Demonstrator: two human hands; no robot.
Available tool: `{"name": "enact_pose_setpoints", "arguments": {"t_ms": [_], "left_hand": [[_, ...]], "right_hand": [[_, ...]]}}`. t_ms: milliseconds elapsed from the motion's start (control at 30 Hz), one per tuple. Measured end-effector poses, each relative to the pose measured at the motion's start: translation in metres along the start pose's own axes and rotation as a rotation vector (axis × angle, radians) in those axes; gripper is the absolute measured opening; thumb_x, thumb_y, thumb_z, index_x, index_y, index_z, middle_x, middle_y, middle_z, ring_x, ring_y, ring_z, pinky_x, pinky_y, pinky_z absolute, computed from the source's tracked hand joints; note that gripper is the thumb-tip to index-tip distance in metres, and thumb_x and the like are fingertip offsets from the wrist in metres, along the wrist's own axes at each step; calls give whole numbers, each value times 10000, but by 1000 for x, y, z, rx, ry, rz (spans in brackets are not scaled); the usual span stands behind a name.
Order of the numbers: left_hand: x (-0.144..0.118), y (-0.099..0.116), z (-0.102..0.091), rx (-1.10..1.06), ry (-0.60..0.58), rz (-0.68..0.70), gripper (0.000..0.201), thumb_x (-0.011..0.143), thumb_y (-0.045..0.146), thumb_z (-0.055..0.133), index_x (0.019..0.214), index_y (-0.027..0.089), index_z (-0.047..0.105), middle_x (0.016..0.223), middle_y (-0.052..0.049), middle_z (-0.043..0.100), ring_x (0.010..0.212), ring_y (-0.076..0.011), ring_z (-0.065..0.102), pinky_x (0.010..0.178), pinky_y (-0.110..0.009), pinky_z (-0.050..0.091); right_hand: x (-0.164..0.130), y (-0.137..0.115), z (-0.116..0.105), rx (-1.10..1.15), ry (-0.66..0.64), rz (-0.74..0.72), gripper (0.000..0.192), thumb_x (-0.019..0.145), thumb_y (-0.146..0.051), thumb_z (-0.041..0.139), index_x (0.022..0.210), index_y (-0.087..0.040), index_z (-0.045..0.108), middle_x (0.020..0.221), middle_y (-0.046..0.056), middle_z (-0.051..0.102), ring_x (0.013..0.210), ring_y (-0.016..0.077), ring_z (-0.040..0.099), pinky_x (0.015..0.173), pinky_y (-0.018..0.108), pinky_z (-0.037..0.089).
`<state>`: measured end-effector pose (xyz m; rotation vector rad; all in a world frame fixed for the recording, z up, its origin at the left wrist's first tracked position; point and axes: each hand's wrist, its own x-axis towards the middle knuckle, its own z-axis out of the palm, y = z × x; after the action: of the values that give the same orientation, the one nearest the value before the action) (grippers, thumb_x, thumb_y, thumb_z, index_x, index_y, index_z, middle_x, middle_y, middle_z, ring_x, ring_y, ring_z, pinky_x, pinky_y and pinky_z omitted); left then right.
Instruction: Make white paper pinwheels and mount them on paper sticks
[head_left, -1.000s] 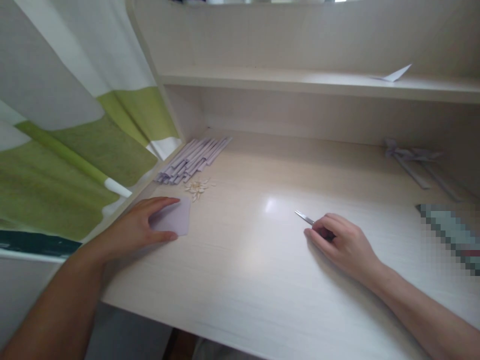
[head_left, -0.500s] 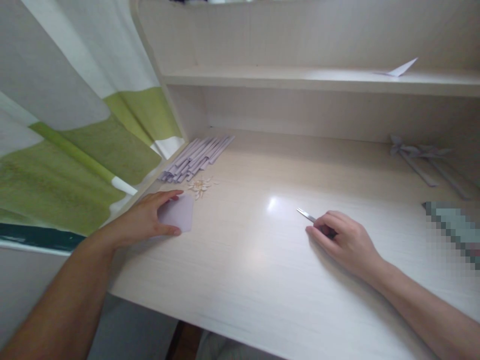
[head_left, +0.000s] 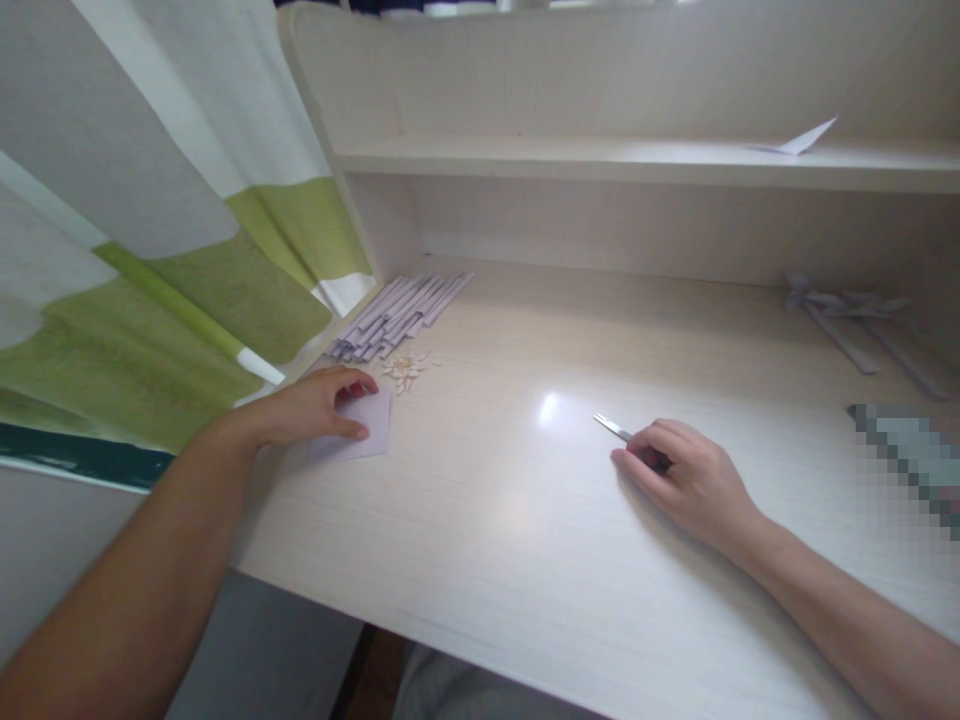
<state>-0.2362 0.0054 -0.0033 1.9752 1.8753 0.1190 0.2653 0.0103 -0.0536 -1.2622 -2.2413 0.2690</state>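
Observation:
My left hand (head_left: 330, 402) rests over pale square paper sheets (head_left: 376, 425) at the table's left side. Its thumb and fingers are apart and curved, touching the top of the paper without a closed grip. My right hand (head_left: 686, 478) lies on the table right of the middle, closed around a slim silver metal tool (head_left: 613, 428). The tool's narrow end looks split and points to the upper left; its dark rear part is mostly hidden in the hand, so its exact kind is unclear.
Rolled paper tubes (head_left: 405, 315) are stacked at the back left, beside small whitish slivers (head_left: 406, 371). Folded paper flowers with stems (head_left: 844, 305) lie at the back right. A blurred-out flat object (head_left: 911, 450) is at the right. Folded paper (head_left: 806, 137) sits on the shelf (head_left: 600, 150).
My left hand has moved slightly right and up over the paper, its thumb and fingers drawing a little closer. The view has shifted slightly. My right hand keeps its place and its tool.

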Motion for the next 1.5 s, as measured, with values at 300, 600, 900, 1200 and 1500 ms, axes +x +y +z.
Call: {"name": "enact_pose_setpoints", "arguments": {"t_ms": [300,600,900,1200,1500], "left_hand": [[4,0,0,-76,-35,-19,618,637,449,763,1190,204,640,1139,-76,702,1058,-295,669,944,-365,527],[-2,9,-2,-84,-64,-10,489,668,429,708,1091,194,640,1041,-56,688,957,-256,654,854,-326,505],[6,11,-2,-68,-80,-4,465,611,431,737,1010,206,652,934,-40,652,857,-240,622,738,-302,476],[6,8,-2,-34,-50,11,407,624,400,725,970,208,632,1005,-51,678,958,-280,642,839,-337,487],[-13,14,7,-91,145,-3,745,675,435,762,1356,182,597,1398,-124,627,1261,-339,607,1089,-420,477]], "right_hand": [[-2,-4,-1,1,-4,22,230,952,-349,618,768,-215,646,780,59,654,718,217,595,672,350,423],[-13,-12,-9,46,-36,41,195,958,-335,619,813,-212,664,830,64,673,758,225,622,692,356,444],[-15,-19,-6,89,-62,7,166,962,-311,616,838,-217,675,851,66,689,759,222,642,692,356,465],[-16,-19,-7,108,-77,6,161,964,-300,615,841,-216,676,872,72,698,792,227,648,713,359,471],[-16,-20,-8,120,-85,0,160,973,-288,610,855,-209,685,874,74,702,796,222,646,720,359,467]]}}
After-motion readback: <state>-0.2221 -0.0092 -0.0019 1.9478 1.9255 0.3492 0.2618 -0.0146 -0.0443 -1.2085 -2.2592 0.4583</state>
